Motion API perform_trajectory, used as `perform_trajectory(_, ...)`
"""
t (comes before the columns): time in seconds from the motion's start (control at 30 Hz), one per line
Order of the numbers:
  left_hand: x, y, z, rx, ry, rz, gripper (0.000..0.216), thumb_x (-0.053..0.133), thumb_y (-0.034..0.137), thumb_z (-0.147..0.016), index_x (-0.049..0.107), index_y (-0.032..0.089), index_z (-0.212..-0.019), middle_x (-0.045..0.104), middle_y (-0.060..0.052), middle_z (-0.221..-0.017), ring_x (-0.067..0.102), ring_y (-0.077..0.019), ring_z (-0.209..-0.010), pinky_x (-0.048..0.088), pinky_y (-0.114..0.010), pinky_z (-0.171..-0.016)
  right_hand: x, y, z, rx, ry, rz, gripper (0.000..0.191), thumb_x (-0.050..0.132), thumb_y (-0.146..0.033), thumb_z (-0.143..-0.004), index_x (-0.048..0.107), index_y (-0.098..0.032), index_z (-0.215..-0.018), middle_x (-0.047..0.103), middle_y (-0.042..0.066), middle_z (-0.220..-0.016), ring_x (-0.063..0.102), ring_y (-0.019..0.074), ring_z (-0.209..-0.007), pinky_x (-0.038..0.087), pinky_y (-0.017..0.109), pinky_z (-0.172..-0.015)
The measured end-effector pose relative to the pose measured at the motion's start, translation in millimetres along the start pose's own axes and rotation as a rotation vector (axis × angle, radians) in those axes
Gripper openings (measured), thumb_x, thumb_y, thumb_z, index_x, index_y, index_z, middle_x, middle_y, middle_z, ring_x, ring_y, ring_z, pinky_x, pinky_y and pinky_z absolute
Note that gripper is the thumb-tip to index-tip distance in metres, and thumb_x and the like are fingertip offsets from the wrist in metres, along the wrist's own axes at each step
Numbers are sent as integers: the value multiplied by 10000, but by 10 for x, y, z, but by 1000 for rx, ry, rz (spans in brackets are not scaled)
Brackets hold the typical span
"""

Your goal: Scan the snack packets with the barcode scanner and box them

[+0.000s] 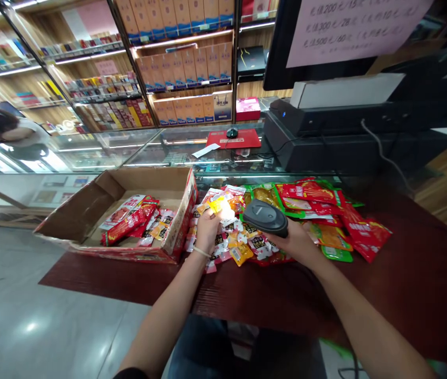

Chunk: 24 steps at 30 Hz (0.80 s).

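Scanner: the barcode scanner [265, 216] is dark-grey matte plastic with a rounded, oval head, gripped by the right hand [296, 239] above the heap.
Aim: its head points to ten o'clock, long axis running four to ten.
Yellow packet: small, shiny yellow packet [217, 203], pinched in the left hand [206, 231], at nine o'clock from the scanner head; white glare washes it out, so I cannot tell its long axis.
Heap: glossy, crinkled packets [243, 252], flat and mostly rectangular, in red, green, white and orange.
Carton: open cardboard carton [184, 226], nine o'clock of the heap, holding red packets [129, 223].
Counter: smooth, dark red-brown counter [247, 300].
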State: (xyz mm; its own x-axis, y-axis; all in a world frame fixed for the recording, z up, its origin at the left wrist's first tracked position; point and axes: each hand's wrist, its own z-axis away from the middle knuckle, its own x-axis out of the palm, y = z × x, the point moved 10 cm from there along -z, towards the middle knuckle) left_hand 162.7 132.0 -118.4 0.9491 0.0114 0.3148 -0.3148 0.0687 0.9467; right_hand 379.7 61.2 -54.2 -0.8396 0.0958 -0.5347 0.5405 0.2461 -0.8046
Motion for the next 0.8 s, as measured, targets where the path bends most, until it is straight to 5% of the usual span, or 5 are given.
perform_trajectory(0.23,91,251,74,151,7,38,421,768,336,-726,537,191,-1047,658,14,-767,566,-81,-584,423,-184,-572,-52,35,6,38,74,-71,496,705,-408,-740,626,-189,-1178,715,84,-1130,660,279,-1025,525,396,-896)
perform_trajectory(0.47,124,1354,495,418,-32,-199,294,729,318,-789,578,209,-1015,710,-65,-979,673,-195,-895,503,-273,-781,-58,3,18,81,123,-165,490,720,-464,-736,653,-198,-1142,738,96,-907,670,314,-923,562,419,-749)
perform_trajectory(0.53,-32,1703,562,461,-31,-383,267,721,343,-797,615,199,-996,719,-71,-962,681,-202,-875,516,-287,-775,-21,25,19,89,116,-170,522,728,-480,-727,649,-194,-1156,736,102,-935,674,310,-916,561,419,-750)
perform_trajectory(0.67,-772,2290,613,637,325,-803,254,590,322,-898,627,197,-1116,718,-77,-1074,677,-200,-963,510,-338,-878,77,35,23,82,100,-167,557,742,-498,-709,634,-199,-1166,727,100,-1006,671,300,-926,556,412,-766)
perform_trajectory(0.8,-1120,2212,465,569,330,-1159,396,581,256,-893,576,182,-1282,568,-118,-1384,510,-243,-1294,375,-423,-1092,175,35,34,75,77,-199,517,726,-512,-725,628,-206,-1129,706,56,-767,659,264,-751,541,382,-650)
